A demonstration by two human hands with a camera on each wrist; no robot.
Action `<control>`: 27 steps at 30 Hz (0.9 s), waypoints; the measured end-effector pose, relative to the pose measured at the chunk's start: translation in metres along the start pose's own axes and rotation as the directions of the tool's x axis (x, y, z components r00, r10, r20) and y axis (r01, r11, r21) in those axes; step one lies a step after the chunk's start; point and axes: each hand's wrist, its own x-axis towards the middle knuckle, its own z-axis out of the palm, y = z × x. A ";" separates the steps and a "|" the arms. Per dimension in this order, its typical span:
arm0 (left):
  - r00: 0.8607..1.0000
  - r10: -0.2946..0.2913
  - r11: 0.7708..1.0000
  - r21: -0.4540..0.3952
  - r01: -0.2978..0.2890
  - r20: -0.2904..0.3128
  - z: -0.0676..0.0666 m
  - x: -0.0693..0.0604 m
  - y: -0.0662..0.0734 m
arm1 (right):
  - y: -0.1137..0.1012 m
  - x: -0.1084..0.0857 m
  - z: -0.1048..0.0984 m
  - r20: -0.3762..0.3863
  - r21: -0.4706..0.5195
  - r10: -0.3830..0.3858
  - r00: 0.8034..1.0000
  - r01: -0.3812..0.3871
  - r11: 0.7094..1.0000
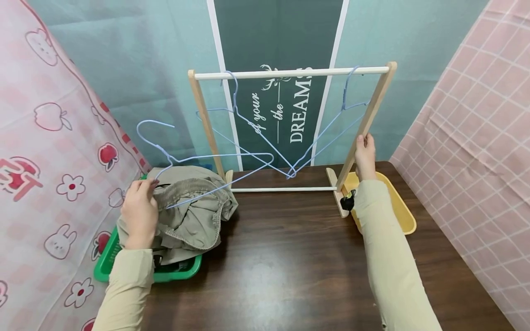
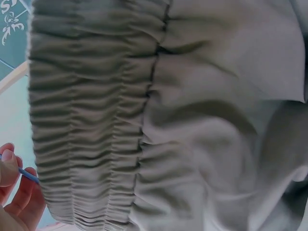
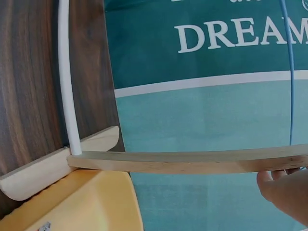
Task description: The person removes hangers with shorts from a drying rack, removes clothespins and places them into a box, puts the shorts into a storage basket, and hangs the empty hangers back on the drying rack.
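Observation:
My left hand (image 1: pixel 140 214) pinches the wire of a blue hanger (image 1: pixel 223 155), whose hook points up. Below it a khaki garment with an elastic waistband (image 1: pixel 194 220) lies bunched over a green basket (image 1: pixel 175 275). One end of the hanger passes among the garment's folds; how far in is hidden. The ruched waistband (image 2: pixel 91 120) fills much of the left wrist view, beside the pinching left fingers (image 2: pixel 8 168). My right hand (image 1: pixel 366 156) grips the right wooden post (image 3: pixel 192 162) of a clothes rack (image 1: pixel 290 73), seen in the head and right wrist views.
Two more blue hangers (image 1: pixel 235 99) hang on the rack's white top bar. Behind the rack's right foot (image 1: pixel 337 193) stands a yellow basket (image 1: pixel 397 207). A brown wooden tabletop (image 1: pixel 265 266) lies in front. Printed cloths (image 1: pixel 463 105) enclose the sides and back.

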 end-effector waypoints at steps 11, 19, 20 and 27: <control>0.995 -0.014 0.995 -0.095 0.005 -0.096 0.000 0.001 0.011 | 0.000 0.011 -0.009 0.007 -0.182 -0.054 0.999 0.054 0.982; 0.991 -0.054 0.983 -0.182 0.032 -0.119 0.002 0.004 0.021 | 0.000 0.012 -0.018 0.099 -0.543 -0.182 0.978 0.206 0.814; 0.991 -0.060 0.980 -0.196 0.036 -0.119 0.002 0.004 0.023 | -0.001 0.011 -0.019 0.118 -0.551 -0.175 0.978 0.211 0.807; 0.991 -0.090 0.954 -0.295 0.058 -0.096 0.003 0.008 0.035 | -0.001 0.011 -0.020 0.135 -0.567 -0.164 0.977 0.212 0.796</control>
